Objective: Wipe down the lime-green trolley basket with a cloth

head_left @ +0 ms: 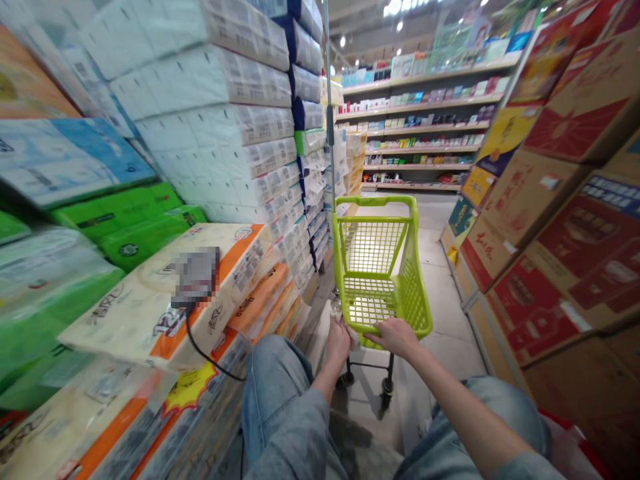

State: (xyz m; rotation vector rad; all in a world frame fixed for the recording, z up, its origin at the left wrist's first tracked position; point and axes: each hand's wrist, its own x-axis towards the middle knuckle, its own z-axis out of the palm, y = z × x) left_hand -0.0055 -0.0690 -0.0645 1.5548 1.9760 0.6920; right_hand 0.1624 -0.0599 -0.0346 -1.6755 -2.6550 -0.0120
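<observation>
A lime-green shopping cart (377, 270) with a plastic mesh basket stands in front of my knees, its near rim towards me. My right hand (399, 337) rests on that rim with the fingers curled over it. At the cart's near left corner, my left hand (339, 341) is closed on a pale, crumpled piece that looks like a wipe or cloth (355, 339), pressed close to the pole side. A thin metal pole (330, 127) rises from the cart's left side. The basket shows only its mesh floor and walls.
Tall stacks of packed tissues (265, 120) line the left. A blurred-out device (197, 277) with a black cable (205, 353) lies on a tissue pack (125, 313). Cardboard cartons (525, 200) are piled on the right. Stocked shelves (415, 113) stand beyond the aisle floor (440, 267).
</observation>
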